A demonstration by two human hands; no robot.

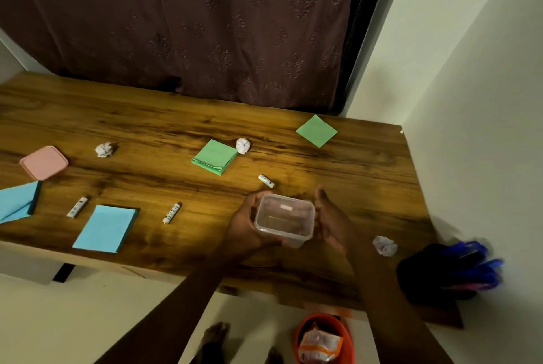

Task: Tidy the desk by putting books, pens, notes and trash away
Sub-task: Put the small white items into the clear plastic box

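Head view, entry one: clear container [283,219], held over the near right part of the desk [147,128], apparently off the wood. The left hand [244,228] wraps its left wall with curled fingers. The right hand [332,222] lies against its right wall, fingers looking nearly straight.

Progress, judged: early. Nothing is in the container and most of the clutter is still out.
- nearest white tube [266,181]: just beyond the container.
- green pad [214,157] and centre paper ball [243,145]: farther beyond it, to the left, the two almost touching.
- single green note [316,130]: well beyond the container, slightly right.
- right paper ball [385,245]: right of the container, close by.
- middle white tube [172,213], blue pad [105,228], far white tube [77,207]: left of the container, in that order.
- left paper ball [104,149], pink lid [44,162], blue sheet [17,202]: far left of it.
- black pen holder [435,275]: right of the container at the desk corner, already stocked with blue pens.
- orange bin [302,331]: on the floor below the container, with a wrapper inside.

Books: none visible.

Condition of the container: squarish, rounded corners, translucent plastic, lidless and tilted slightly. The pink lid looks like its match.
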